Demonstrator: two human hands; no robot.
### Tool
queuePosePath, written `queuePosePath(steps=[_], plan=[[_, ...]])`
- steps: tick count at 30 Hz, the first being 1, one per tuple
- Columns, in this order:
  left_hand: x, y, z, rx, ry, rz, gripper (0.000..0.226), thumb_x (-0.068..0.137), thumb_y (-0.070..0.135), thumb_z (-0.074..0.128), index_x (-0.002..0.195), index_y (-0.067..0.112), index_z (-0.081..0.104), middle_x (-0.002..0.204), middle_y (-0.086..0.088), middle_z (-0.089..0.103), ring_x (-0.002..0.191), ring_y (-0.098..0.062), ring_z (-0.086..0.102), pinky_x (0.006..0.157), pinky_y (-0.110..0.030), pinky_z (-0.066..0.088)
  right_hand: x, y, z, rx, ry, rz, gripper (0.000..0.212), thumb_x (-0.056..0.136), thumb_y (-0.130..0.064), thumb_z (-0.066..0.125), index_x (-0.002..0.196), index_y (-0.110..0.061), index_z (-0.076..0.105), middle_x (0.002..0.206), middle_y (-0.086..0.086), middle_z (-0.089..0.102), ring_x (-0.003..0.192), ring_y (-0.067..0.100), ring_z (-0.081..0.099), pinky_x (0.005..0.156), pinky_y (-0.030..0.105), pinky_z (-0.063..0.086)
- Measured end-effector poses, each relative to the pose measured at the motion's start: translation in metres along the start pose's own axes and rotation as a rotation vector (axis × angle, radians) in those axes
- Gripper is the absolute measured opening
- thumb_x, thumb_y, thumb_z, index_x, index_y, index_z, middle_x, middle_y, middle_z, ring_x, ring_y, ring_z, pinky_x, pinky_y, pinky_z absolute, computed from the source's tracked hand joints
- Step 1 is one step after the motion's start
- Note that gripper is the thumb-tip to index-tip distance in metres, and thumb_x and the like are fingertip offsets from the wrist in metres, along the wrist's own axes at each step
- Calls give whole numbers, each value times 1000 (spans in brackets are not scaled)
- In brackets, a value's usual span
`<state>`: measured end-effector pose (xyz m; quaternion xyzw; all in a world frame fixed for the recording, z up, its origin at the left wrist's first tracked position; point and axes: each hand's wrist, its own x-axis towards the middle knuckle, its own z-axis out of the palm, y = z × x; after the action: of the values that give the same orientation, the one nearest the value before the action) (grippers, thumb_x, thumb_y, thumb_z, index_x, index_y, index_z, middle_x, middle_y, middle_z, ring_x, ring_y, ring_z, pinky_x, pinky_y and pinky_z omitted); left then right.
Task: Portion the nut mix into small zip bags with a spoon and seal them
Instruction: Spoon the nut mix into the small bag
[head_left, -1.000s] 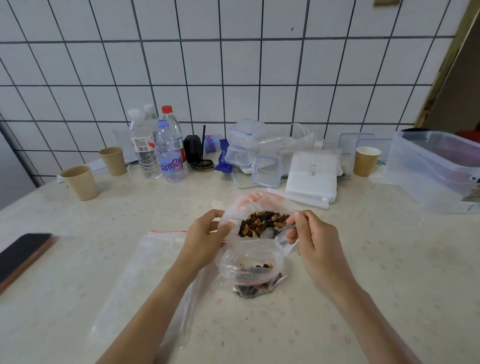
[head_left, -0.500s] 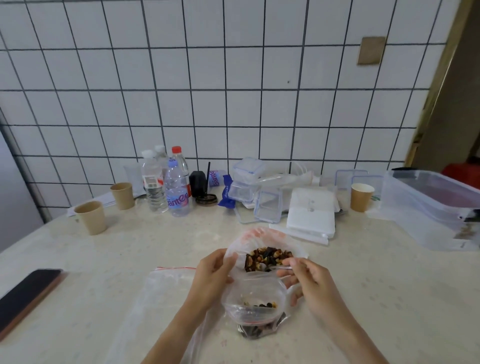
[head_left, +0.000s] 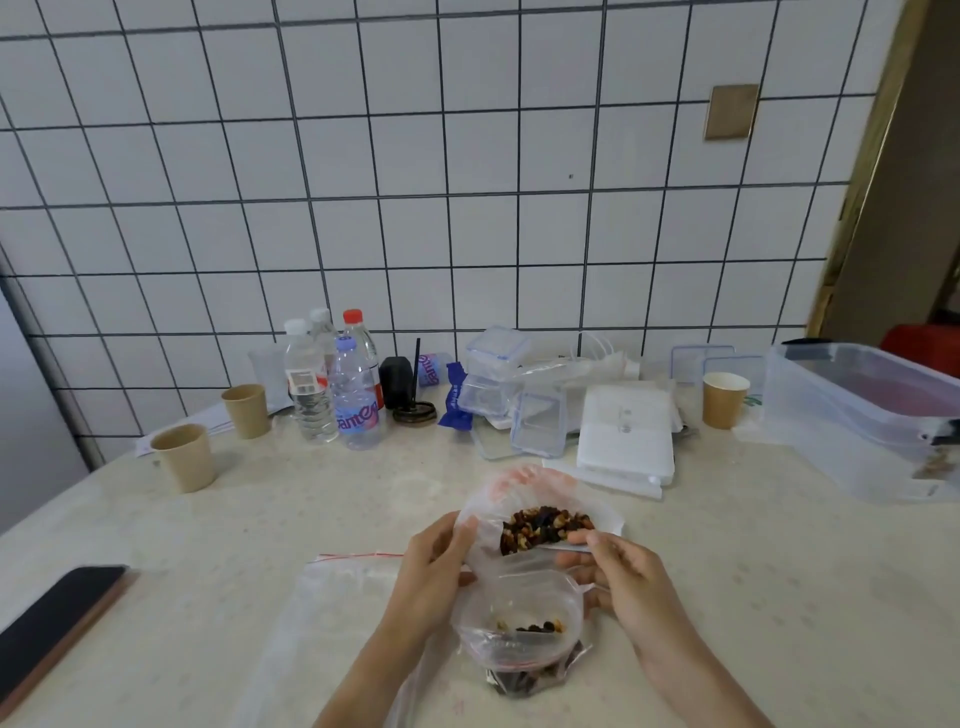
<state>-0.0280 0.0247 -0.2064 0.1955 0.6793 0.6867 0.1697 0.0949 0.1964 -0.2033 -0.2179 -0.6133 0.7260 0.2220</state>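
Observation:
A clear bag of nut mix stands open mid-table, its rim printed orange. My left hand pinches that bag's left rim with the thumb, and its lower fingers lie at the rim of the small zip bag. The small bag stands open just in front, with a few nuts at its bottom. My right hand pinches the pale spoon, whose bowl is buried in the nut mix. A filled bag of dark nuts lies under the small bag. Empty zip bags lie flat to the left.
A phone lies at the left edge. Paper cups, water bottles, clear lidded boxes and a white box line the tiled wall. A large clear bin stands at the right.
The view has tilted up, so hands and bags sit lower in frame. My right hand has shifted slightly over the nut mix with the spoon. My left hand keeps its hold.

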Motion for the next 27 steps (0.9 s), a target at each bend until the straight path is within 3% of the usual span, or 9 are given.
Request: queuePosePath(steps=[6, 13, 19, 23, 24, 27], plan=[[2, -2, 1, 6, 3, 8, 32, 109, 33, 50, 94, 31, 79, 97, -4, 80, 91, -17, 77, 71, -21, 59, 3, 4, -4, 100, 16, 37, 30, 109, -15, 45, 105, 4, 68, 91, 26, 75, 67, 25, 70, 50, 31, 54], [4, -2, 0, -2, 40, 38, 34, 109, 30, 49, 94, 31, 79, 96, -1, 80, 89, -15, 77, 68, -21, 60, 4, 2, -4, -1, 115, -59, 33, 110, -14, 42, 103, 4, 68, 92, 28, 72, 69, 30, 68, 47, 34, 48], [8, -6, -5, 43, 82, 14, 22, 107, 32, 54, 114, 26, 74, 97, 2, 80, 89, -14, 77, 67, -23, 61, 2, -2, -7, -9, 132, -119, 32, 110, -19, 44, 104, 0, 70, 89, 25, 73, 70, 30, 68, 49, 34, 49], [12, -4, -12, 276, 133, 60, 33, 100, 43, 62, 127, 24, 69, 114, 7, 75, 96, -11, 72, 80, -37, 64, 3, -3, -9, 5, 144, -140, 33, 109, -19, 45, 103, -1, 72, 85, 22, 72, 69, 28, 68, 49, 33, 50], [12, -3, -14, 355, 151, 85, 39, 98, 45, 64, 129, 22, 67, 121, 10, 71, 98, -7, 70, 83, -35, 63, 4, -3, -10, 20, 151, -130, 33, 110, -19, 45, 103, 0, 72, 84, 21, 72, 69, 28, 68, 49, 32, 50], [9, 6, -19, 491, 223, 151, 47, 94, 47, 69, 133, 23, 60, 126, 14, 60, 92, 11, 60, 73, -9, 47, 5, -5, -12, 72, 157, -80, 34, 109, -19, 46, 103, 5, 70, 83, 20, 73, 66, 26, 69, 47, 30, 50]])
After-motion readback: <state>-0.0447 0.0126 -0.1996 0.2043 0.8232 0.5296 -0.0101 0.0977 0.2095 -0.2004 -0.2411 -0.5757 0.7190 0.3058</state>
